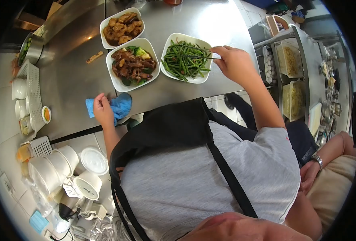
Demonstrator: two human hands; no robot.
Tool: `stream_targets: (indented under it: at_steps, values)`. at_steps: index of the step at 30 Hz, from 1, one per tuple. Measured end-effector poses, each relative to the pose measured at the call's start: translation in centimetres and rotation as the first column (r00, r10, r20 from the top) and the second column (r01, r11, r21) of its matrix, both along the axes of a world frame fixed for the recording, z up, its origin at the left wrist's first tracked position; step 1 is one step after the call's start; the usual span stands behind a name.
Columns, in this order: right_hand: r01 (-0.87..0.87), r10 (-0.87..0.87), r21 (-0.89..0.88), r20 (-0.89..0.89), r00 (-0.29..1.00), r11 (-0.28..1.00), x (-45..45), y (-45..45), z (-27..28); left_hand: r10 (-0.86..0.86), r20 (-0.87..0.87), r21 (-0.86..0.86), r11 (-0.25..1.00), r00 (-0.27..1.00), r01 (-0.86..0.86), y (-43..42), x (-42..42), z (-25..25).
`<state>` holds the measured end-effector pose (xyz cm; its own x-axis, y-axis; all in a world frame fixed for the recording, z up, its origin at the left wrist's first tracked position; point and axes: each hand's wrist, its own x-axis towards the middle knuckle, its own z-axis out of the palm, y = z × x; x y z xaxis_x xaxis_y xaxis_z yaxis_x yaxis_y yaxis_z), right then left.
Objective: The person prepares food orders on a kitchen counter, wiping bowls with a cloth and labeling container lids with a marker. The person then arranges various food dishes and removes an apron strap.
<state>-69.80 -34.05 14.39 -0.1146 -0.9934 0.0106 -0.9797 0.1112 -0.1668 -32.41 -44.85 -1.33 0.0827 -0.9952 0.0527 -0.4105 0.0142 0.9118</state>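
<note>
Green beans (184,66) just left of the right hand (236,64)

Green beans fill a white square bowl (196,81) on the shiny metal counter (73,82). The bowl is near the counter's right end, in front of the person. Small brown bits are mixed in with the beans.

The right hand is by far the nearer of the two hands. It is just past the right side of the bowl. Its fingers are closed on two thin, dark chopsticks (204,57). The chopsticks are long and point left from the fingers, across the top of the beans. Their tips are a little way apart, over the pile. I cannot tell if they pinch any beans.

The left hand (103,111) is well apart from the beans, at the near edge of the counter. Its fingers are bent, and it is right at a crumpled blue cloth (123,104). I cannot tell if it grips the cloth or only rests there.

Left of the beans is a bowl of brown meat (131,66) with green vegetables. Behind that one is a bowl of golden-brown fried pieces (121,30). Off to the right, another person's hand (309,176) is near that person's lap, with a silver watch (317,160) on the wrist.
</note>
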Motion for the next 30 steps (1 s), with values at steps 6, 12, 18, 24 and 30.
stream_targets:
  at_steps: [6,12,18,24,30]
  values:
    - [-0.099,0.101,0.138,-0.009,0.995,0.985,3.2,2.1,0.0,-0.005,-0.033,-0.011,1.0,0.999,0.004,0.2,-0.3,0.4]
    - [-0.029,0.067,0.293,-0.122,0.99,0.956,2.4,1.9,-2.3,-0.004,-0.019,0.017,1.0,1.0,0.005,0.3,-0.2,0.7]
    - [0.123,-0.059,0.227,-0.271,0.961,0.966,0.4,2.3,3.8,-0.024,-0.038,0.02,0.999,0.999,0.025,0.2,0.0,0.4]
    - [-0.009,0.127,0.364,-0.302,0.945,0.931,0.5,1.2,1.1,-0.012,-0.052,0.005,1.0,0.999,0.013,0.0,0.1,-0.2]
    - [0.138,-0.029,0.256,-0.388,0.921,0.957,-1.0,-0.2,6.5,0.007,-0.03,-0.003,1.0,1.0,-0.007,0.1,0.2,0.0]
